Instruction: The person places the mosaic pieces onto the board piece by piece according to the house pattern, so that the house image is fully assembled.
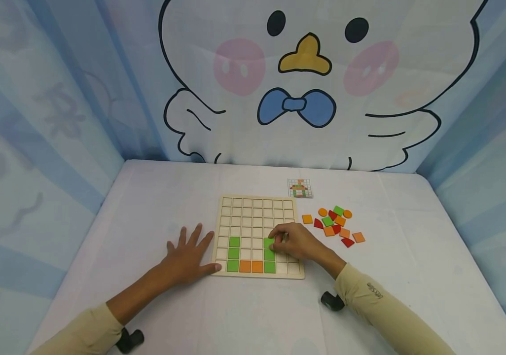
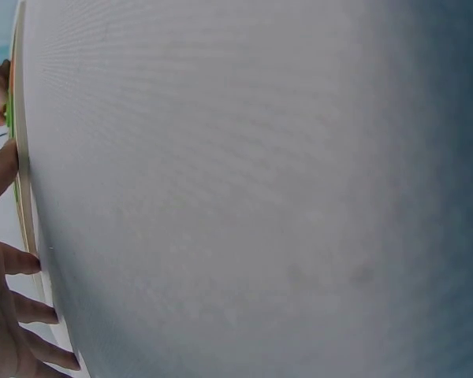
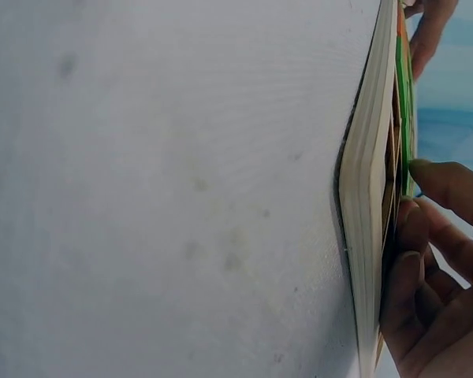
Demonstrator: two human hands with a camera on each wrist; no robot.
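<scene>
A wooden grid board (image 1: 253, 223) lies on the table. Two columns of green square tiles (image 1: 233, 253) stand in its lower cells, joined along the bottom row by two orange squares (image 1: 251, 266). My left hand (image 1: 185, 261) rests at the board's left edge with fingers spread, its thumb on the lower left corner. Over the right column, my right hand (image 1: 296, 240) pinches the top green square tile (image 1: 268, 242) between thumb and forefinger, at its cell. In the right wrist view, the fingertips (image 3: 419, 167) are right at the green edge, close over the board.
Right of the board lies a loose group of orange, green and red pieces (image 1: 340, 221), some round, some square, some wedge-shaped. A small pattern card (image 1: 300, 188) sits behind the board's upper right corner. Printed curtains (image 1: 297, 143) enclose the white table.
</scene>
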